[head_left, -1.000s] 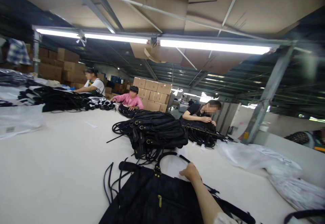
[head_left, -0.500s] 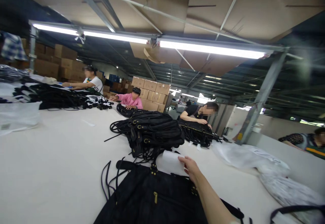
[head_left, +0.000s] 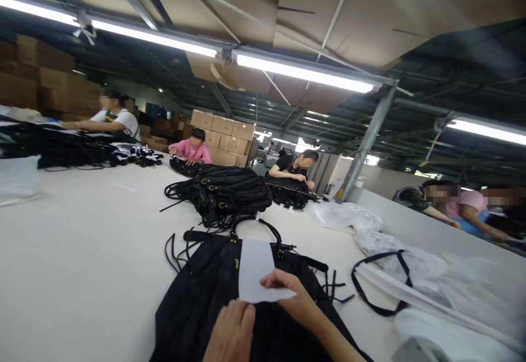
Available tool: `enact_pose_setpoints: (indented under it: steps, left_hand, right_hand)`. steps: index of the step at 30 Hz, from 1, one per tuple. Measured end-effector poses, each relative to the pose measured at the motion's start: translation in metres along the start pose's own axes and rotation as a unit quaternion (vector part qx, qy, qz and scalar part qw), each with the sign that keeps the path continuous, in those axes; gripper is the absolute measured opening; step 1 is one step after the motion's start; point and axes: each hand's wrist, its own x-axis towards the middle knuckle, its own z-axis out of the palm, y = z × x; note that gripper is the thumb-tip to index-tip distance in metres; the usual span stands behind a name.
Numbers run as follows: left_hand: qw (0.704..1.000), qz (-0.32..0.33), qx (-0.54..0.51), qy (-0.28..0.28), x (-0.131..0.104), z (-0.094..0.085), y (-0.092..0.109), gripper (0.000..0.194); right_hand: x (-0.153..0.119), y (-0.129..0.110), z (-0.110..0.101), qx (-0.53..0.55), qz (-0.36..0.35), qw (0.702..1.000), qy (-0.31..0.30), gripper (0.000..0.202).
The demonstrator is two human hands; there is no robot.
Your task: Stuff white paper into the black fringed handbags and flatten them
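A black handbag [head_left: 205, 291] lies on the white table in front of me, its looped handle at the far side and its straps spread to both sides. A sheet of white paper [head_left: 255, 269] rests over the upper middle of the bag, partly covering a gold zipper pull [head_left: 236, 264]. My right hand [head_left: 290, 293] pinches the paper near its lower right, thumb and fingers closed. At the lower left corner of the sheet, the fingers of my left hand [head_left: 234, 326] are closed together on its edge; their tips are partly hidden.
Beyond the handbag sits a pile of black bags [head_left: 234, 189]. Clear plastic bags [head_left: 370, 230] and a black strap [head_left: 384, 312] lie to the right. More black goods [head_left: 53, 145] are at the far left. Several people work around the table [head_left: 82, 241] and behind a low partition.
My right hand has drawn the paper from the handle area toward me onto the bag's front. My left hand has come into view at the paper. The view has turned right.
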Motion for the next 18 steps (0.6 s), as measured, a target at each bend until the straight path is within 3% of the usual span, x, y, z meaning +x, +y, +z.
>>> enact_pose_setpoints:
  steps: [3, 6, 8, 12, 18]
  left_hand:
    - [0.992, 0.032, -0.021, 0.123, -0.003, -0.011, -0.001, 0.049]
    - [0.987, 0.026, -0.025, 0.157, -0.001, -0.021, 0.001, 0.056]
    - [0.993, 0.034, -0.036, 0.107, 0.001, -0.024, 0.003, 0.050]
    - [0.994, 0.100, -0.033, -0.039, 0.003, -0.025, 0.004, 0.019]
    - [0.989, 0.124, -0.011, -0.078, -0.003, -0.028, 0.001, 0.019]
  right_hand:
    - [-0.036, -0.003, 0.009, -0.093, -0.041, 0.994, -0.034, 0.017]
    - [-0.054, -0.007, 0.015, -0.155, -0.062, 0.985, -0.043, 0.031]
    - [-0.060, -0.009, 0.016, -0.182, -0.072, 0.980, -0.044, 0.035]
    - [-0.070, -0.010, 0.019, -0.263, -0.092, 0.958, -0.065, 0.036]
    - [-0.095, -0.012, 0.030, -0.394, -0.149, 0.904, -0.069, 0.033]
